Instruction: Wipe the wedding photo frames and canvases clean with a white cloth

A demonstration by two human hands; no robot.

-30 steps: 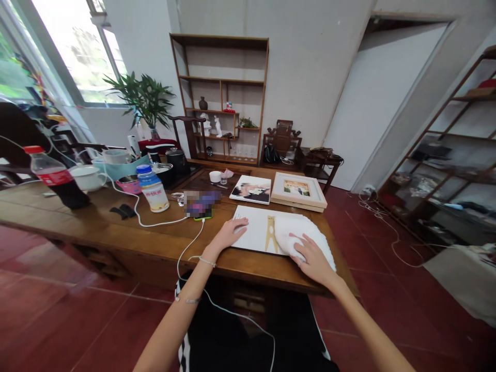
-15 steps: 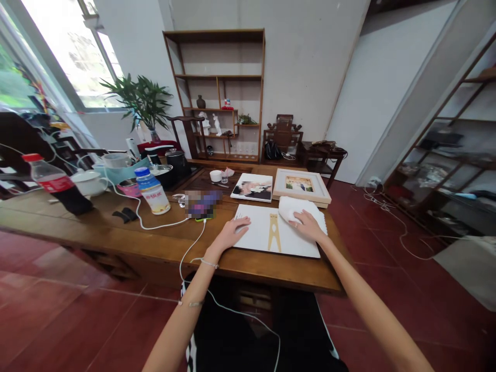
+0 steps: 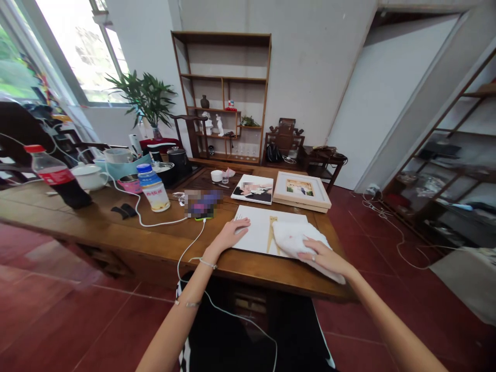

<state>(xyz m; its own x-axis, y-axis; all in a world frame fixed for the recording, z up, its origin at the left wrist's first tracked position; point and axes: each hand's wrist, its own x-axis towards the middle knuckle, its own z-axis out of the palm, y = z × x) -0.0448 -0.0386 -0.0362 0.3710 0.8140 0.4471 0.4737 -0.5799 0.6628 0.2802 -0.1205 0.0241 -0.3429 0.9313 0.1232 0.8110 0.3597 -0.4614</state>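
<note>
My left hand lies flat on the left edge of a white board, fingers stretched out and holding nothing. A tan, two-legged shape marks the board's middle, its lower right part covered. My right hand presses on a bunched white cloth, fingers curved over it. The cloth covers the board's right part and hangs past its near right corner toward the table edge. Just behind the board lie a photo panel and a pale wooden picture frame with a photo in it.
On the wooden table a white cable runs beside a blurred-out item. Further left stand a blue-capped bottle, a cola bottle, a black pot and a white pot. A small white cup sits toward the back.
My right hand has drawn the white cloth toward me across the board, to its near right corner. My left hand has stayed on the board's left edge.
</note>
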